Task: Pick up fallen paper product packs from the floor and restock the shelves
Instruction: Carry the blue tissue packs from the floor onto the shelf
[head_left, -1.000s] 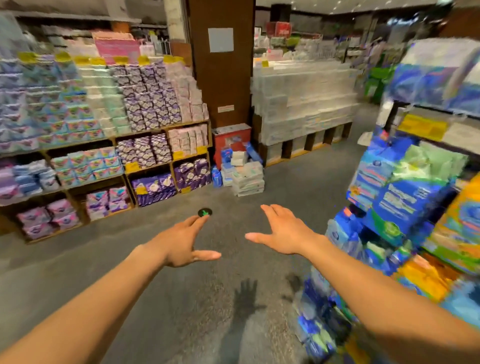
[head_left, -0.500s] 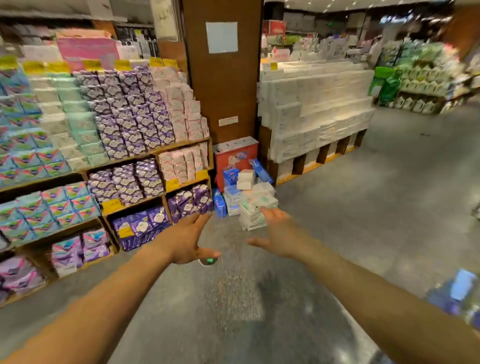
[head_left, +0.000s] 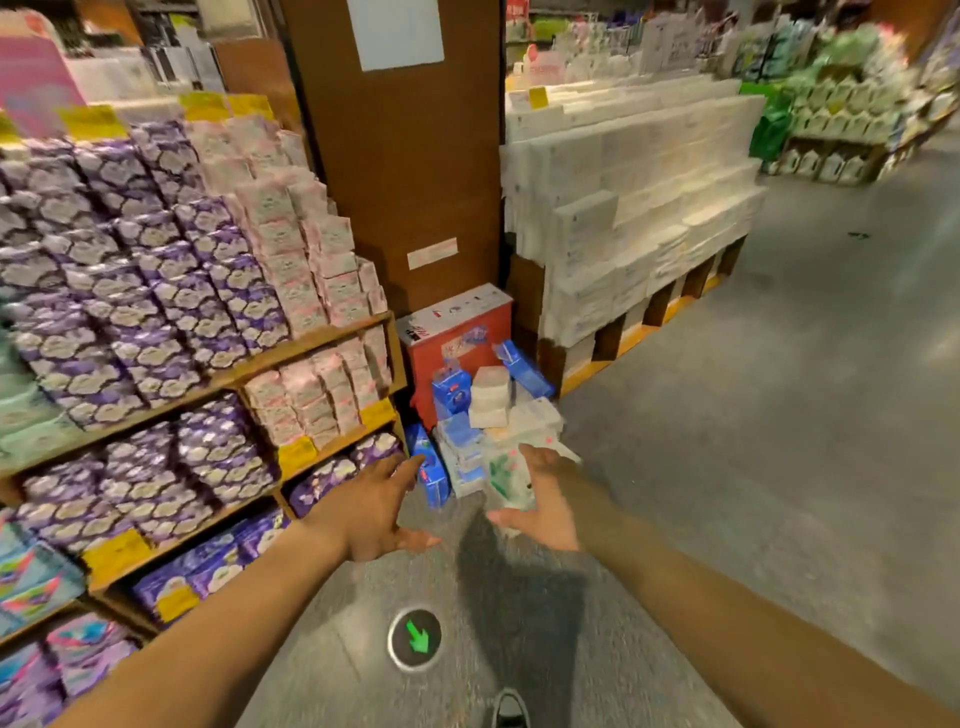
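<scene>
The fallen packs (head_left: 485, 415) lie heaped on the floor (head_left: 727, 441) at the foot of the brown pillar (head_left: 415, 182), against a red box (head_left: 457, 332), just past the end of the wooden shelves (head_left: 311, 348). My left hand (head_left: 379, 512) is stretched toward the blue pack (head_left: 434, 475), fingers spread, holding nothing. My right hand (head_left: 545, 506), spread and empty too, overlaps the nearest green-printed pack (head_left: 506, 475); blur hides whether it touches. White stacks (head_left: 623, 208) stand to the right.
</scene>
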